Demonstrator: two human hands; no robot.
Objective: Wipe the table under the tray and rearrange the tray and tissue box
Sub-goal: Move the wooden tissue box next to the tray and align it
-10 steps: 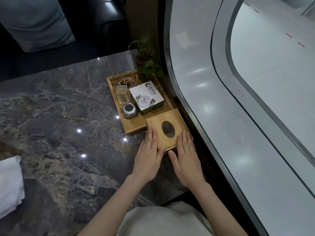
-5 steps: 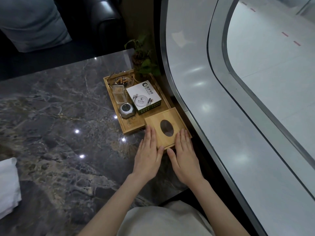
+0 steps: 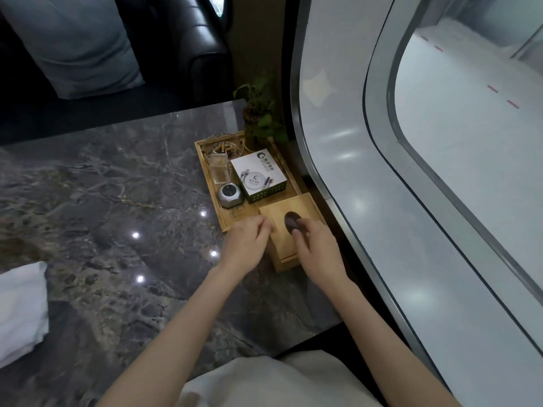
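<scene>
Both hands have come up off the worktop [image 3: 111, 201] since the earlier frame, where they lay flat against the near edge of the tissue box [image 3: 289, 235], and now sit on top of it. Left hand [image 3: 245, 245] curls over the box's left upper edge, fingers bent as if taking a grip, though whether they actually clamp the wood I cannot tell. Right hand [image 3: 318, 248] rests on the lid, fingertips at the dark oval slot, loosely bent and holding nothing that I can see. That box sits at the right near corner of the worktop, touching the near end of the wooden tray [image 3: 227, 223], which carries an ashtray [image 3: 224, 148], a clear container [image 3: 220, 170], a small metal object [image 3: 230, 195] and a white carton [image 3: 258, 174]. A white cloth [image 3: 20, 309] lies well apart at the left. As a judgement, the risk is a nudge: the box is close to the worktop's right edge, so a sideways push could tip it off, and a shove forward could jolt the tray and spill the ashtray's butts.
</scene>
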